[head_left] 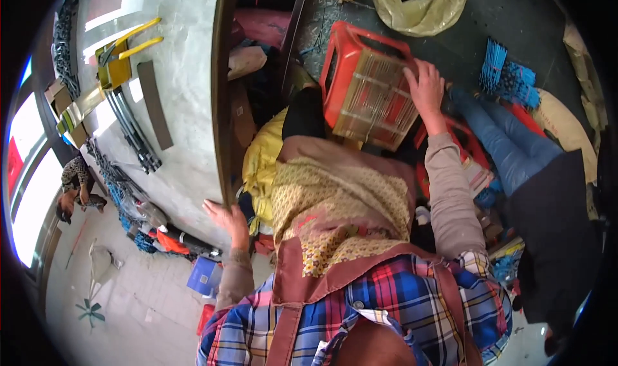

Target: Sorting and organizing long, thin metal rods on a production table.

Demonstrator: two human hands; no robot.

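My left hand [230, 223] is at the brown edge of the light grey table [187, 102], fingers spread, with nothing in it. My right hand [426, 88] reaches forward to the far right corner of a tan slatted panel [376, 99]. Its fingers are stretched out and apart, and the thumb is by the panel's edge. Under the panel stands a red plastic stool [335, 63]. A yellow tool with two long handles [119, 63], a bundle of dark rods [134, 131] and a flat grey strip [154, 105] lie on the table.
A person in jeans [508, 140] is close on my right. Blue-tipped bundles [512, 73] and an open yellowish sack [418, 21] are on the dark floor ahead. A yellow bag [264, 166] sits beside my lap. Another person [77, 186] crouches far left.
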